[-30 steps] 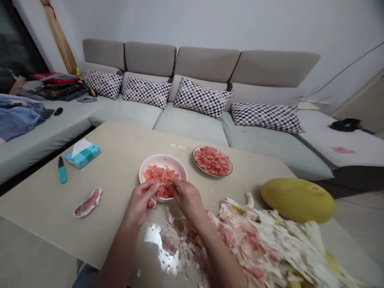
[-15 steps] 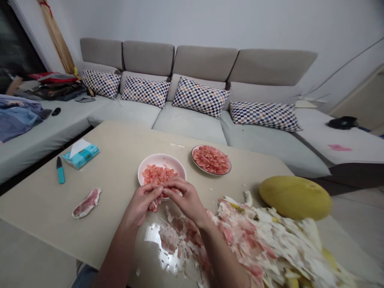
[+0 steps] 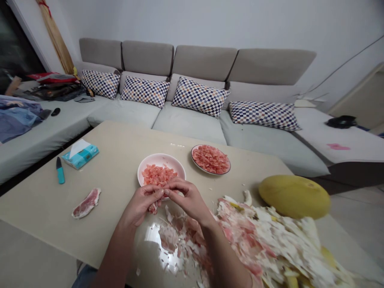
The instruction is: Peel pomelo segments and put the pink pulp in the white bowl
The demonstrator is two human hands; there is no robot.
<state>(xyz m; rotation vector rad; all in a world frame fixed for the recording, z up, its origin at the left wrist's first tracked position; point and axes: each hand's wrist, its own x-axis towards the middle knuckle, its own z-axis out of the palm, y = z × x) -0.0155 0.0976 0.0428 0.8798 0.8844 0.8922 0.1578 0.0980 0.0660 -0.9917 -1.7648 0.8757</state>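
Observation:
My left hand (image 3: pixel 141 203) is closed around a pomelo segment (image 3: pixel 153 207), whose reddish end shows below the fingers. My right hand (image 3: pixel 186 199) has its thumb and fingertips pinched against the left fingertips, at the near rim of a white bowl (image 3: pixel 175 161). What the right fingers pinch is too small to make out. Pink pomelo pulp pieces (image 3: pixel 159 175) lie in that bowl. Just beyond, a dark-rimmed plate (image 3: pixel 199 167) carries a heap of more pink pulp (image 3: pixel 211 159).
A big heap of pomelo peel and membrane (image 3: pixel 270 236) covers the table's right side, beside a whole yellow-green pomelo (image 3: pixel 294 197). Leftward lie an unpeeled pomelo segment (image 3: pixel 87 204), a knife with teal handle (image 3: pixel 60 175) and a tissue pack (image 3: pixel 81 155). A sofa (image 3: pixel 189 124) stands behind the table.
Both hands stay at the bowl's near rim, and the fingertips have shifted only slightly. The view has moved a little; the things on the table lie as before.

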